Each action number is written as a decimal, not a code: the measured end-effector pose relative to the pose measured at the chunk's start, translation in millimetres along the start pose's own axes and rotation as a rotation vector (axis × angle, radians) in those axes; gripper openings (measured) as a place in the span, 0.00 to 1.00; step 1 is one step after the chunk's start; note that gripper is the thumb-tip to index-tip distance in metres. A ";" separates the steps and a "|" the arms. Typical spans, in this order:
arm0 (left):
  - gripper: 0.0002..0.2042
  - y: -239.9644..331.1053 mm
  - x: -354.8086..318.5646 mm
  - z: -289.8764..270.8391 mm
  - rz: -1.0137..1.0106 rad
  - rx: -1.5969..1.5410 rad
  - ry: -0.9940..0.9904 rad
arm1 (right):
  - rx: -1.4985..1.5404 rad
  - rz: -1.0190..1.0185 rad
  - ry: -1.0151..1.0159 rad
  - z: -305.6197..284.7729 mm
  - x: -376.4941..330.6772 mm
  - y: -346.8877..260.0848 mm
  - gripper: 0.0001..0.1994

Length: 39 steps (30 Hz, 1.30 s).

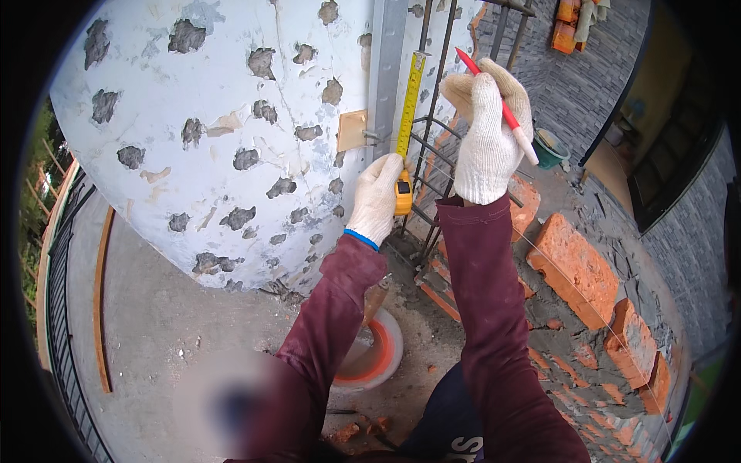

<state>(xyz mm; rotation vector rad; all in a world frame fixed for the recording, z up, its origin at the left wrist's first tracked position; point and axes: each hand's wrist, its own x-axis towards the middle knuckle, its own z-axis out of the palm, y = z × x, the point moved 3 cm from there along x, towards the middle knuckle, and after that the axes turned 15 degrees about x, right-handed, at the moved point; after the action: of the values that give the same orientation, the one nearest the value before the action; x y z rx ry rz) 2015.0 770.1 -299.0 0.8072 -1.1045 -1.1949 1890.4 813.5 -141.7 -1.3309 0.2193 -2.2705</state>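
Note:
In a white knit glove with a blue cuff, my left hand point(376, 202) is closed round the yellow case of a tape measure point(403, 197). Its yellow blade point(410, 104) stretches upward between a grey metal straightedge point(384, 85) and the thin steel reinforcing bars point(437, 92). My right hand point(494, 139), also gloved in white, holds a red pencil or marker point(512, 116) with its point up and to the left, beside the bars. A small wooden block point(353, 130) sits against the straightedge on the chipped white wall point(224, 116).
Orange bricks point(575, 270) in wet mortar run along the right, with a string point(532, 243) stretched over them. Below my arms stands a round bucket point(392, 351) with an orange inside. A green bucket point(549, 148) is near the doorway. A wooden strip point(101, 309) lies by the left railing.

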 end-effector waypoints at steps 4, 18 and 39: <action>0.12 46.7 -0.2 25.4 0.045 -0.087 -0.022 | -0.122 -0.153 -0.124 -4.3 15.3 0.0 0.15; 0.19 81.0 48.9 43.5 0.262 0.230 0.307 | -0.607 -0.297 -0.309 17.3 29.3 41.9 0.14; 0.18 127.9 39.1 50.7 0.322 0.616 0.427 | -0.465 -0.208 -0.272 12.7 41.9 61.9 0.18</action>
<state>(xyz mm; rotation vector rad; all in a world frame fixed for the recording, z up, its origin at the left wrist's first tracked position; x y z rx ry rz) 2005.4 763.1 -156.5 1.2283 -1.1911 -0.3729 1905.1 740.8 -126.1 -1.9626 0.5627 -2.2524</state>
